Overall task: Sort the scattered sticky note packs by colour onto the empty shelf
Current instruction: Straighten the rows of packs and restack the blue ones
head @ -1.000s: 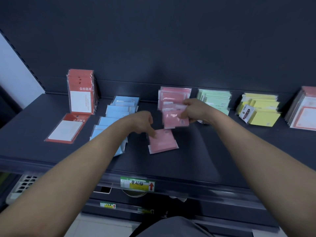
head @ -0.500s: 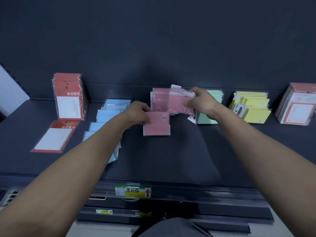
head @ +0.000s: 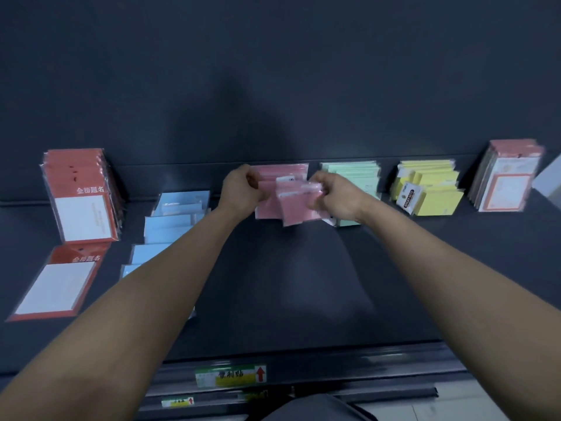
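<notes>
1. Your left hand (head: pixel 243 191) is at 12 o'clock on the shelf (head: pixel 288 284). Its fingers are curled round the left edge of the pink packs (head: pixel 296 208).
2. Your right hand (head: pixel 338 197) is near it, a bit toward 1 o'clock. It grips the right edge of the same pink packs.
3. The pink packs sit between your two hands, close to the back wall (head: pixel 273 86). The front ones look blurry, so you cannot tell how many there are.
4. The blue packs (head: pixel 179 214) are at 10 o'clock. They lie in a row that runs from the back toward you. Your left arm covers part of the row.
5. The green packs (head: pixel 356 174) are at 1 o'clock, just beside your right hand. The hand hides their lower part.
6. The yellow packs (head: pixel 434 189) are at 2 o'clock. One has a white label on its front.
7. The red packs (head: pixel 80 196) stand up at 9 o'clock. They are well apart from the pink ones.
8. A flat red pack (head: pixel 57 284) lies at 8 o'clock, just in front of the standing red ones.
9. The red-framed packs (head: pixel 504 180) lean back at 3 o'clock.
10. A green and yellow tag (head: pixel 230 375) with a red arrow sits at 6 o'clock, on the front edge of the shelf.
</notes>
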`<state>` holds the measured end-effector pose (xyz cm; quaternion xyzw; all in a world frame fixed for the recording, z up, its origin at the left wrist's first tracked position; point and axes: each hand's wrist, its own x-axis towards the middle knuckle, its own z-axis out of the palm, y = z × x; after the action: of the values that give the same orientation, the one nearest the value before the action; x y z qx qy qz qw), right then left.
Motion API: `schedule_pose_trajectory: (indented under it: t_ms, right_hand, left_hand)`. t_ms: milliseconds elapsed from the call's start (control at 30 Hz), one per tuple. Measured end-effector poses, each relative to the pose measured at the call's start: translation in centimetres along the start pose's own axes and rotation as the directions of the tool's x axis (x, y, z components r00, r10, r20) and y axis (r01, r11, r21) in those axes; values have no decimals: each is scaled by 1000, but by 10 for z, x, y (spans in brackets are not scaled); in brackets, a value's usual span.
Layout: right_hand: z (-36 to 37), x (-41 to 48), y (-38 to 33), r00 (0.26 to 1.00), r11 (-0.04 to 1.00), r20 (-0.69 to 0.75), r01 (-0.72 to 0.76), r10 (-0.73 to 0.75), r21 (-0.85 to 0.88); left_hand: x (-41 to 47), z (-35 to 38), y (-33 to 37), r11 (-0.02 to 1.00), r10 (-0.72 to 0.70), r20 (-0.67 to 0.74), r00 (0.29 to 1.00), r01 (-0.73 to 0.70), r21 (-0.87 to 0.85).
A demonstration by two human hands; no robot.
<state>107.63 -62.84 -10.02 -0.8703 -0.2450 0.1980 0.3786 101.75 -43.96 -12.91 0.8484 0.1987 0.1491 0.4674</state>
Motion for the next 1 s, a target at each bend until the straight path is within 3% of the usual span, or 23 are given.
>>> schedule_pose_trajectory:
  t_ms: [100,367,600,733,833,900,1000]
  right_hand:
    - [14,6,2,998,998,66,-15,19,-61]
    - [16,19,-4,993,989,106,-39,55,-143]
    - [26,15,-7,998,964,46,-20,33,-266]
    - [33,13,-11,999,949,25,-39,49,-313]
    - [31,15,-15,997,978,33,-57,65,-203]
    - [27,20,-17,997,989,-43,-68,63,-129]
    - [29,27,-17,988,960,-151,-20,-23,-280]
  left_hand:
    - [-1,-3,-7,997,6,-3,1000,-6,-79]
    - [-3,-14,-4,999,-18,187,982,27,-45]
    - [-16,-21,-2,959,-22,263,965,95,-268]
    - [-24,-19,-6,988,24,333,943,28,-149]
    - [-30,-21,-4,999,2,300,954,13,-47]
    - [-32,-29,-3,1000,-16,280,960,20,-10]
    - [-35,-43,-8,998,-51,249,967,41,46]
